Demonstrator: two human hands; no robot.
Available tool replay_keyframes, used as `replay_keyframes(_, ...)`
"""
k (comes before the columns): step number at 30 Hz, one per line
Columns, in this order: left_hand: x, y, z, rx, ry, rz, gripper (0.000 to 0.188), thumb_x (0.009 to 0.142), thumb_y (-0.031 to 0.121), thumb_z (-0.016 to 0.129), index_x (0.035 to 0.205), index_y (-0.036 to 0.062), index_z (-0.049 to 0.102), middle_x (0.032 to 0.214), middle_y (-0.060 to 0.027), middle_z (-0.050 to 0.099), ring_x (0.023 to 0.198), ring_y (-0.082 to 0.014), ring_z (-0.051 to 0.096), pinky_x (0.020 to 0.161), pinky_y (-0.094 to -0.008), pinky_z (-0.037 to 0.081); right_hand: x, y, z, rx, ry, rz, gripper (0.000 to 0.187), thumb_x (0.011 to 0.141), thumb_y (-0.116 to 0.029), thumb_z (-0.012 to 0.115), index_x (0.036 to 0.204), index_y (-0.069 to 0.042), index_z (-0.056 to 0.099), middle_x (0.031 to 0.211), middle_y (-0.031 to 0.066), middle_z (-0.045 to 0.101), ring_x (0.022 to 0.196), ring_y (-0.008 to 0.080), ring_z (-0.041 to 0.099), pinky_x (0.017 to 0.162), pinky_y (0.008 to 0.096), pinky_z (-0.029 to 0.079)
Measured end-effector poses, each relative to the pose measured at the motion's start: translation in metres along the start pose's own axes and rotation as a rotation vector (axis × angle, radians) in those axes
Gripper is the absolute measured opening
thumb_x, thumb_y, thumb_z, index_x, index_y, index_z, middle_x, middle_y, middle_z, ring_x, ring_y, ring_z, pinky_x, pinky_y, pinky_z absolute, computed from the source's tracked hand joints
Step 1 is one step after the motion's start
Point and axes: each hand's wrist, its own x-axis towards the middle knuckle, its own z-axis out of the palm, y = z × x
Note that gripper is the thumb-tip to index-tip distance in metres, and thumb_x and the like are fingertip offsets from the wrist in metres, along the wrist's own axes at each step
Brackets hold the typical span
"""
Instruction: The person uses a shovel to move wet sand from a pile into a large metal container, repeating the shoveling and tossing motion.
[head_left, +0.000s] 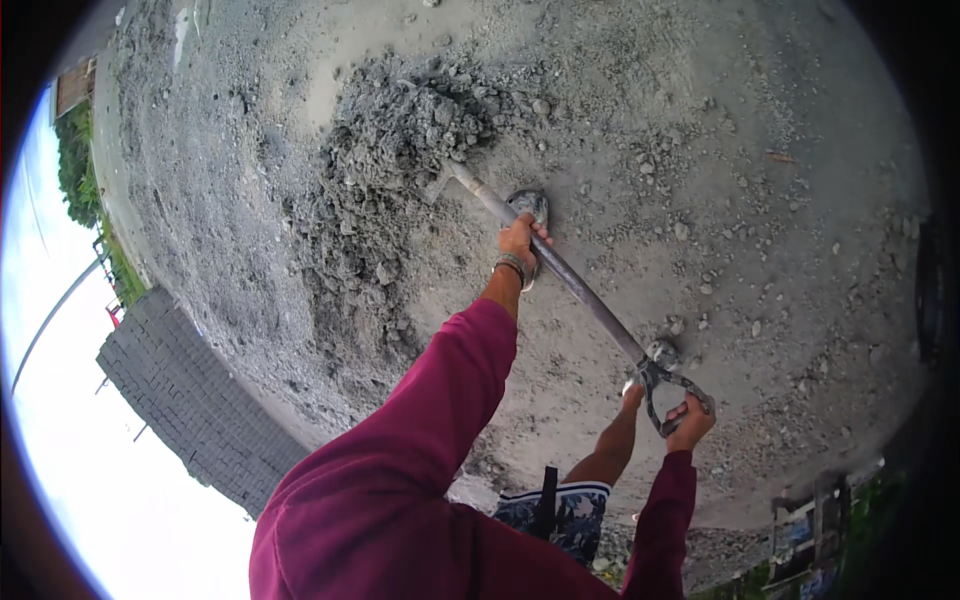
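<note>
A shovel [598, 306] slants across the view, from the far centre down to the near right. My left hand [519, 240] is closed round its shaft, a little behind the blade; bracelets ring that wrist. At the near end my right hand [690, 422] grips the crossbar of the dark D-shaped handle [655, 376]. The blade meets a heap of grey, damp-looking gravelly mix [405, 130], and most of it is hidden there. Both my arms wear maroon sleeves.
My shoes stand on the dusty ground beside the shaft, one [530, 206] near my left hand, the other [662, 352] by the handle. Loose stones [680, 230] lie scattered to the right. A stack of grey blocks [200, 390] rises at the left.
</note>
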Motion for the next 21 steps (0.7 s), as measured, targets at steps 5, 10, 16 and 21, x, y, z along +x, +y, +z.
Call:
replay_keyframes(5,-0.05,-0.047,-0.009,0.061,0.036,0.07,0.015,0.091,0.016,0.058,0.086,0.0032,0.053,0.067,-0.0077,0.053,0.055,-0.021,0.055,0.051,-0.0395,0.052,0.031,0.047,-0.065,0.074,-0.065,0.05,0.006,0.084,-0.007,0.061,0.083,-0.007,0.055,0.057,0.0021,0.045,0.04,0.017,0.046,0.038,0.0331,0.039)
replay_keyframes(10,-0.161,-0.121,-0.007,0.237,0.013,0.263,0.016,0.091,0.014,0.058,0.094,0.0009,0.049,0.072,-0.0088,0.053,0.057,-0.0219,0.057,0.05,-0.041,0.052,0.02,0.104,-0.184,0.205,-0.141,0.273,0.009,0.087,-0.014,0.061,0.083,-0.01,0.054,0.057,0.0016,0.044,0.039,0.0185,0.044,0.039,0.0348,0.039)
replay_keyframes(16,-0.318,-0.31,0.055,0.589,-0.212,0.632,0.022,0.085,0.016,0.06,0.078,-0.001,0.049,0.065,-0.0085,0.056,0.049,-0.0206,0.056,0.046,-0.0374,0.049,-0.024,0.192,-0.368,0.578,-0.067,0.406,0.019,0.09,-0.022,0.06,0.076,-0.015,0.049,0.056,-0.0019,0.044,0.044,0.0165,0.047,0.042,0.0345,0.041)
replay_keyframes(21,-0.455,-0.489,0.129,1.141,-0.754,1.022,0.045,0.084,0.016,0.061,0.112,-0.007,0.035,0.1,-0.0294,0.056,0.088,-0.0461,0.06,0.076,-0.0518,0.047,-0.087,0.278,-0.423,0.894,-0.196,0.396,0.028,0.093,-0.023,0.052,0.117,-0.009,0.059,0.066,-0.0005,0.055,0.044,0.0112,0.044,0.043,0.0286,0.041)
